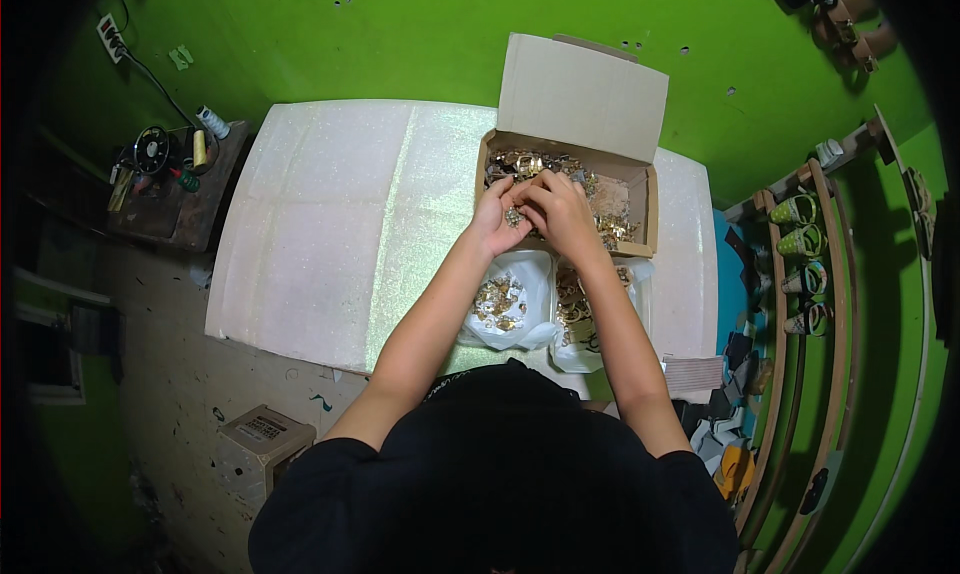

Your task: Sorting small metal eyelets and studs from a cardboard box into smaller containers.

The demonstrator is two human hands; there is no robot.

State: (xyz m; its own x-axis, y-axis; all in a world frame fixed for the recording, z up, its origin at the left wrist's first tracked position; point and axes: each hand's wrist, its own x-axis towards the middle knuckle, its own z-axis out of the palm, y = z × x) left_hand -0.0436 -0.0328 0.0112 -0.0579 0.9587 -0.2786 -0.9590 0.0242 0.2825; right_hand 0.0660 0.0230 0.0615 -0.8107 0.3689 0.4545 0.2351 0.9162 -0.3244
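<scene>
My left hand (494, 220) is cupped over the front left of an open cardboard box (652, 214), with small shiny metal pieces (513, 217) in its palm. Bent fingers of my right hand (566, 218) meet it there, pinched together; whatever they grip is too small to make out. Heaps of gold and silver metal fittings (618, 228) fill much of the box, whose lid (580, 92) stands raised at the back. Just in front sit two white plastic-lined containers: the left one (542, 270) holds loose gold and silver pieces, the right one (575, 358) darker gold pieces, partly covered by my right forearm.
Everything rests on a pale, glittery-covered table (320, 214) against a green wall. At left, a small dark table (165, 214) carries thread spools. A carton (262, 436) stands on the floor. A wooden rack (840, 274) with sandals and several material scraps (735, 424) lie to the right.
</scene>
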